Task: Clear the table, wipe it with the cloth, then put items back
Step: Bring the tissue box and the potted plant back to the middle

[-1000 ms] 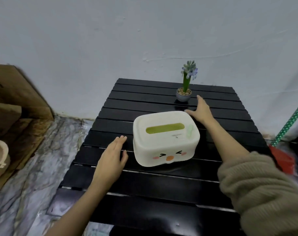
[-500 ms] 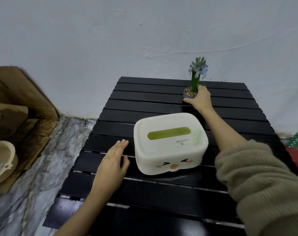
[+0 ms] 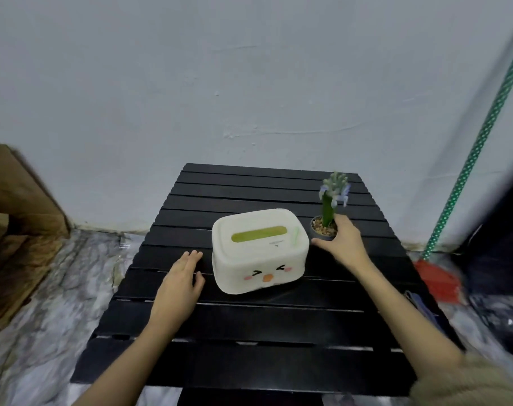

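The right hand (image 3: 341,244) wraps the small grey pot with a blue-flowered plant (image 3: 325,227), just beside the cream plastic tissue box (image 3: 259,250) on the black slatted desk (image 3: 249,361). The left hand (image 3: 179,284) lies flat, fingers together, holding nothing. The top-heavy plant could tip and spill gravel if the grip slips.

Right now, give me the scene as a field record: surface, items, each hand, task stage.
surface: black slatted table
item 1: white tissue box with a face, mid-table
item 2: small potted plant, just right of the box
left hand: open, flat by the box's left side, holding nothing
right hand: fingers wrapped around the pot
cloth: none visible
floor right: red broom head, green spotted pole
task stage: clearing; both items not yet off the table
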`<control>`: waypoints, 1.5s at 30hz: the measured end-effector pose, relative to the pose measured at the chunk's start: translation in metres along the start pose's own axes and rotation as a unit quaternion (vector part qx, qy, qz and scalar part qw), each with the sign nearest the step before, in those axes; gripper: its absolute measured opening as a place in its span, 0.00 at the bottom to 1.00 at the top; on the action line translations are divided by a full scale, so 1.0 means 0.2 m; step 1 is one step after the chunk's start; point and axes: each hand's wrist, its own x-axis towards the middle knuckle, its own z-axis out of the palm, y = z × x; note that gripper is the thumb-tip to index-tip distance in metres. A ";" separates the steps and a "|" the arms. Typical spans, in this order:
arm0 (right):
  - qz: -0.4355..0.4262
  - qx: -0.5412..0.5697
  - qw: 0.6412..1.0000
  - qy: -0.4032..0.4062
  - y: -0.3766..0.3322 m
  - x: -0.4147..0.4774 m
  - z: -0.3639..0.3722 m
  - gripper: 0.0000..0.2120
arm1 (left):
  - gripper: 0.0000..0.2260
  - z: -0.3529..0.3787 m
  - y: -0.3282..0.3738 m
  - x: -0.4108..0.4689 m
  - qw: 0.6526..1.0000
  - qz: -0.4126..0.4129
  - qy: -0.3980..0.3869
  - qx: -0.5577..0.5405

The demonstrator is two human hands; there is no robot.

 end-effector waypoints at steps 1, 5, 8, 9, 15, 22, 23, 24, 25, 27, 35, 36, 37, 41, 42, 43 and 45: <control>0.002 -0.005 1.000 0.000 0.00 -0.04 -0.01 0.27 | 0.19 0.00 0.00 0.00 1.000 0.006 0.004 0.003; 0.019 -0.010 1.000 0.002 0.00 -0.18 -0.04 0.26 | 0.18 -0.02 0.02 -0.01 0.998 0.053 0.020 0.016; 0.038 -0.005 0.999 -0.021 0.01 -0.23 -0.04 0.28 | 0.19 -0.05 0.04 -0.03 0.996 0.088 0.021 0.017; 0.042 -0.005 0.999 -0.035 0.01 -0.25 -0.05 0.30 | 0.19 -0.06 0.04 -0.04 0.995 0.095 0.016 0.013; 0.037 -0.005 0.999 -0.024 -0.03 -0.35 -0.12 0.39 | 0.22 -0.09 0.08 -0.11 0.997 0.065 0.005 -0.047; -0.058 -0.040 0.997 0.028 -0.14 -0.50 -0.11 0.31 | 0.24 -0.13 0.09 -0.18 0.996 0.045 -0.009 -0.077; -0.062 -0.030 0.998 -0.003 -0.15 -0.49 -0.09 0.31 | 0.25 -0.13 0.10 -0.19 0.996 0.047 -0.013 -0.077; -0.060 -0.021 0.997 -0.036 -0.17 -0.47 -0.07 0.33 | 0.25 -0.13 0.11 -0.19 0.996 0.049 -0.018 -0.078; -0.055 -0.017 0.996 -0.066 -0.18 -0.45 -0.05 0.35 | 0.26 -0.13 0.12 -0.19 0.995 0.052 -0.022 -0.078; -0.039 -0.008 0.993 -0.107 -0.20 -0.39 -0.01 0.38 | 0.27 -0.13 0.14 -0.18 0.995 0.056 -0.027 -0.082; -0.019 0.154 0.981 -0.118 -0.17 -0.39 0.11 0.39 | 0.29 -0.10 0.21 -0.11 0.990 0.071 -0.017 -0.124; -0.012 0.168 0.980 -0.105 -0.17 -0.39 0.13 0.38 | 0.29 -0.11 0.22 -0.10 0.989 0.072 -0.015 -0.130; -0.007 0.179 0.980 -0.091 -0.17 -0.40 0.15 0.38 | 0.29 -0.12 0.24 -0.09 0.988 0.075 -0.011 -0.137; -0.007 0.188 0.981 -0.052 -0.19 -0.43 0.16 0.35 | 0.27 -0.17 0.26 -0.01 0.985 0.079 -0.015 -0.151; -0.011 0.187 0.981 -0.049 -0.19 -0.43 0.16 0.35 | 0.28 -0.17 0.26 0.00 0.985 0.076 -0.020 -0.152; -0.009 0.187 0.981 -0.050 -0.19 -0.43 0.16 0.35 | 0.30 -0.16 0.26 0.01 0.984 0.074 -0.026 -0.157; -0.003 0.180 0.982 -0.054 -0.19 -0.43 0.17 0.35 | 0.31 -0.15 0.24 0.02 0.984 0.067 -0.038 -0.158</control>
